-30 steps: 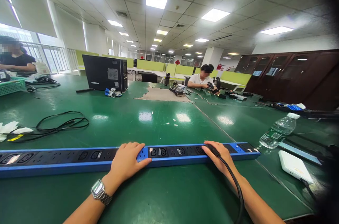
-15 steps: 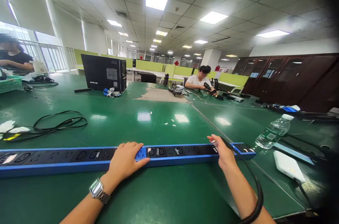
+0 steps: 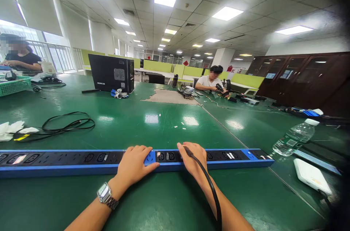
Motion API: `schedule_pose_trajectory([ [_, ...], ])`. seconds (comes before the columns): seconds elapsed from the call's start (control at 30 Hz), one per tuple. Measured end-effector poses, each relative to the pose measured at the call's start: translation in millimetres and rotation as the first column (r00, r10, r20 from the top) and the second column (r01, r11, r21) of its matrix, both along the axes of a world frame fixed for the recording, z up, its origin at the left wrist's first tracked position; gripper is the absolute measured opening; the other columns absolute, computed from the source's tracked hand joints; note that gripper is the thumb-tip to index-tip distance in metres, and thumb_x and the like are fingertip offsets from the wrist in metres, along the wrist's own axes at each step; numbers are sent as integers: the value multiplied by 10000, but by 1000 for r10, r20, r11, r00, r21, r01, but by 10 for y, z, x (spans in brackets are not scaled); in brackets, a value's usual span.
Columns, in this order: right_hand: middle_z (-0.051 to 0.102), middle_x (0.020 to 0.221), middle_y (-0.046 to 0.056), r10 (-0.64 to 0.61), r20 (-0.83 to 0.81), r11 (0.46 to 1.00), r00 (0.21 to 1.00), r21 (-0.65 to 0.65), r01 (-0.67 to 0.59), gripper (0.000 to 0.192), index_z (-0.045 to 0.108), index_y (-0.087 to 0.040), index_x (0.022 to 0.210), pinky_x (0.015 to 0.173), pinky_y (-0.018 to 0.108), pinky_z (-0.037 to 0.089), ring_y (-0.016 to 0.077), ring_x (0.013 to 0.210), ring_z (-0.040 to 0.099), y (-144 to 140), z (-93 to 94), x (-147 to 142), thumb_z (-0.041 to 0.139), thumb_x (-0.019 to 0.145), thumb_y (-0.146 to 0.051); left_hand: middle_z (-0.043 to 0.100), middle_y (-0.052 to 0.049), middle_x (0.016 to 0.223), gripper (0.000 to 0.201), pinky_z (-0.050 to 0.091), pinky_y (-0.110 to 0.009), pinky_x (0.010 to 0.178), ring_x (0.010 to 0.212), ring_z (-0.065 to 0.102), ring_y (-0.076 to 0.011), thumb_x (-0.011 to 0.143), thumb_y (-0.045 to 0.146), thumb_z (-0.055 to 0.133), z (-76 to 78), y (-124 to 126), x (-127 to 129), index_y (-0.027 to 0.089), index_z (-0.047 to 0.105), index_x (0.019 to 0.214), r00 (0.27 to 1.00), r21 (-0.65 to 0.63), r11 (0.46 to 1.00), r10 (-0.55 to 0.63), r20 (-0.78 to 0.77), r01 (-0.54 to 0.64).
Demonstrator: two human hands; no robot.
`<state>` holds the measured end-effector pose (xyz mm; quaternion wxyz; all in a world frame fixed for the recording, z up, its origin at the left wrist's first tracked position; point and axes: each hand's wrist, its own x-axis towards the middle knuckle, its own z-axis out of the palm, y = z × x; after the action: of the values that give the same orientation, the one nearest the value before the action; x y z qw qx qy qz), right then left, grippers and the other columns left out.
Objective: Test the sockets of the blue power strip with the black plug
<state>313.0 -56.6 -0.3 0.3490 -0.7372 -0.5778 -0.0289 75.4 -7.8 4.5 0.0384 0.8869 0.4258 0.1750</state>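
Observation:
A long blue and black power strip (image 3: 79,170) lies across the green table, its row of sockets facing up. My left hand (image 3: 133,165) is closed over the strip beside a blue socket block, fingers at the far edge and thumb along the near side. Just to the right, my right hand (image 3: 194,158) grips the end of a thick black power cord (image 3: 211,186) above the sockets. The plug's tip is hidden behind the fingers, so I cannot tell whether it touches a socket. The cord trails down over the right forearm.
To the right are a water bottle (image 3: 296,138) and a white box (image 3: 311,176). A thin black cable (image 3: 68,123) lies coiled at left. Farther back stand a black computer case (image 3: 111,74) with gloves (image 3: 119,93) beside it and a green basket (image 3: 15,87). Two people sit across the table.
My right hand has moved left along the strip with the cord, from near its right end to close beside my left hand. The left hand keeps its hold. The view has shifted slightly.

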Motion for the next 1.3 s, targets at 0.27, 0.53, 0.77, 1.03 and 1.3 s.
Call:
schedule_pose_trajectory([
  [0.27, 745, 976, 16, 6, 107, 1000, 994, -15, -5, 345, 736, -285, 776, 974, 443, 296, 242, 994, 601, -48, 29, -92, 474, 924, -453, 680, -92, 1155, 541, 408, -476, 979, 1071, 605, -296, 859, 589, 548, 9, -5, 7, 207, 618, 1237, 1000, 1, 1000, 10, 5, -10],
  [0.53, 748, 998, 14, -16, 164, 1000, 986, 29, 11, 407, 724, -277, 836, 999, 453, 264, 244, 1003, 597, -96, -34, -124, 432, 944, -539, 681, -88, 1151, 527, 411, -472, 968, 1066, 605, -293, 864, 578, 546, 19, -8, 8, 208, 618, 1232, 1000, 3, 1000, 7, -8, -7],
  [0.77, 741, 1051, 56, -40, 177, 994, 983, 104, 22, 474, 734, -243, 989, 988, 425, 309, 240, 1013, 600, -104, -155, -89, 400, 947, -576, 677, -98, 1162, 524, 407, -462, 968, 1065, 600, -285, 871, 581, 533, 26, -10, 7, 209, 615, 1231, 1000, 3, 1000, 7, -14, -7],
  [1.03, 738, 1070, 70, -24, 126, 996, 992, 91, 13, 497, 726, -253, 1044, 967, 437, 325, 267, 1035, 597, -105, -180, -72, 432, 911, -632, 680, -90, 1155, 517, 408, -444, 961, 1063, 605, -286, 866, 588, 537, 40, -16, 4, 226, 615, 1226, 1000, -1, 1000, 2, -7, -2],
  [1.3, 728, 1096, 47, -3, 67, 998, 998, 66, -2, 457, 714, -278, 1026, 992, 439, 300, 249, 1068, 594, -130, -156, -37, 391, 940, -590, 672, -97, 1176, 540, 401, -461, 970, 1079, 594, -291, 876, 589, 524, 40, -22, 1, 201, 609, 1242, 1000, -17, 1000, -2, -6, 2],
])
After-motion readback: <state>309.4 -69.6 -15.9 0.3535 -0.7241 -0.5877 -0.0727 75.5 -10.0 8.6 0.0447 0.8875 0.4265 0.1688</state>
